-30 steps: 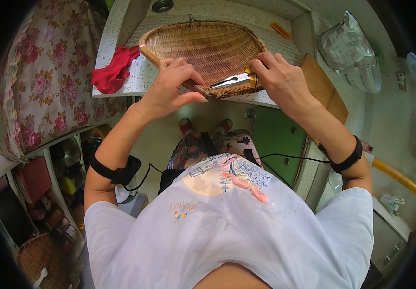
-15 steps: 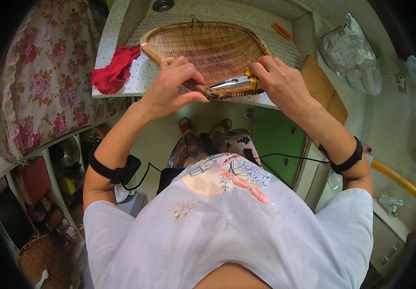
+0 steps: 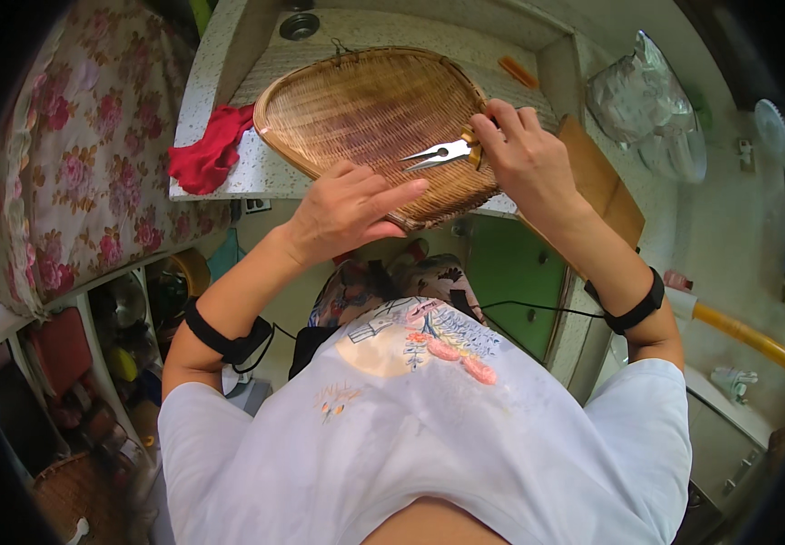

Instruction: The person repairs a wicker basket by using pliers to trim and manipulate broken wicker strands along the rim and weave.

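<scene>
A shallow woven bamboo basket (image 3: 365, 109) rests tilted on the speckled counter, its near rim jutting past the counter's front edge. My left hand (image 3: 347, 204) grips that near rim at the left, thumb below and fingers over it. In my right hand (image 3: 528, 150) is a pair of long-nose pliers (image 3: 447, 154) with yellow handles. Their metal jaws are parted and point left, over the inside of the basket, apart from the rim. A small dark wire loop (image 3: 342, 45) sits on the basket's far rim.
A red cloth (image 3: 211, 150) lies on the counter left of the basket. Behind are an orange comb-like piece (image 3: 519, 71) and a round drain (image 3: 300, 26). To the right stand a wooden board (image 3: 606, 182) and a silvery bag (image 3: 637, 95). Green cabinet doors (image 3: 519, 263) are below.
The pliers have come away from the near rim, and their jaws have opened. The basket's near edge has shifted toward me, and my left hand has moved with it.
</scene>
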`<state>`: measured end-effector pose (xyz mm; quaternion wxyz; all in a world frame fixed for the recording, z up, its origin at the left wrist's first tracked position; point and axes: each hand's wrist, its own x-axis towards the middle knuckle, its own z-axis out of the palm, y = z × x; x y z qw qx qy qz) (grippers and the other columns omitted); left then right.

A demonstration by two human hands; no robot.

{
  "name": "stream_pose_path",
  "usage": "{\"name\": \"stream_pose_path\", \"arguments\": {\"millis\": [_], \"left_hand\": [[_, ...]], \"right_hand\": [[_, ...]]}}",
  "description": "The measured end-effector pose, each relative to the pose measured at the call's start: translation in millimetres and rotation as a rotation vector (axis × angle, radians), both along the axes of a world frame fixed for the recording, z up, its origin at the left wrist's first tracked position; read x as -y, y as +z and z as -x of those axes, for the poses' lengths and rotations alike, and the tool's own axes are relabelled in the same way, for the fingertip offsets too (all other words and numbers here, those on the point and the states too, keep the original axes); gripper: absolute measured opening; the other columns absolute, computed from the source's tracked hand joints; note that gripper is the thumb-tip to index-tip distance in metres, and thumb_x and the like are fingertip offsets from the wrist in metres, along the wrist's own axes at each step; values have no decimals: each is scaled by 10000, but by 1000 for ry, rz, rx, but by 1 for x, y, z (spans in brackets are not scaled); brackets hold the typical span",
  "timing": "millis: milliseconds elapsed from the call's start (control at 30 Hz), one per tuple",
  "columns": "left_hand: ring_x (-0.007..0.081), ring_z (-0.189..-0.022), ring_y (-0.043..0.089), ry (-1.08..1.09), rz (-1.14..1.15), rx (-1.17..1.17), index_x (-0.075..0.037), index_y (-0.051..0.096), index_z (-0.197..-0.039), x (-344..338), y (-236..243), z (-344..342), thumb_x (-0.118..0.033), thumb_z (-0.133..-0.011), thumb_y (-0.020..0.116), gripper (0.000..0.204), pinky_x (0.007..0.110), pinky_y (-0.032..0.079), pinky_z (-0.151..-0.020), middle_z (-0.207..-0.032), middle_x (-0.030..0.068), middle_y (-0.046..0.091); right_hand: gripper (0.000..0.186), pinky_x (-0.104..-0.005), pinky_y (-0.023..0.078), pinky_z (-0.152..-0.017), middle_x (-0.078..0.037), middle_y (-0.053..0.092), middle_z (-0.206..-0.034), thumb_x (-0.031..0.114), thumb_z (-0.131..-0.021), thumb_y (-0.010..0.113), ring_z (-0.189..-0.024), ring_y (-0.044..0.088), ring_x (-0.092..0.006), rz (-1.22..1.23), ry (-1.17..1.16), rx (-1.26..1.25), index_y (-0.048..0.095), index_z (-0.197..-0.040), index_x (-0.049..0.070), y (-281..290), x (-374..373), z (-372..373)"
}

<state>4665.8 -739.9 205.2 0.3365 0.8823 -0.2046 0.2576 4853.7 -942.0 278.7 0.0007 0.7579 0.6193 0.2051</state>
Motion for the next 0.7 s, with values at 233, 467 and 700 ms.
{"name": "stream_pose_path", "arguments": {"millis": [233, 467, 700], "left_hand": [[244, -759, 551, 64, -11, -67, -54, 443, -1448, 15, 0, 1, -253, -691, 834, 875, 364, 437, -724, -846, 58, 577], [253, -808, 576, 62, -110, -224, -97, 584, -943, 51, -21, 4, -228, -622, 831, 426, 365, 443, -756, -836, 51, 553], [272, -785, 572, 222, 64, -146, -107, 595, -885, 117, -29, -65, -128, -630, 815, 338, 393, 467, -677, -838, 75, 554]], "right_hand": [[247, -302, 539, -583, -41, 584, -1019, 66, -761, 652, -827, 600, -213, 8, -68, -71, 583, -995, 107, -5, 6, 2], [272, -307, 551, -610, -35, 594, -1028, 65, -785, 661, -857, 619, -221, -29, -198, -82, 602, -1045, 119, -9, 31, -11], [304, -406, 526, -741, -110, 641, -1053, 183, -880, 710, -929, 638, -339, -310, -633, -453, 595, -1133, 60, -3, 119, -20]]}}
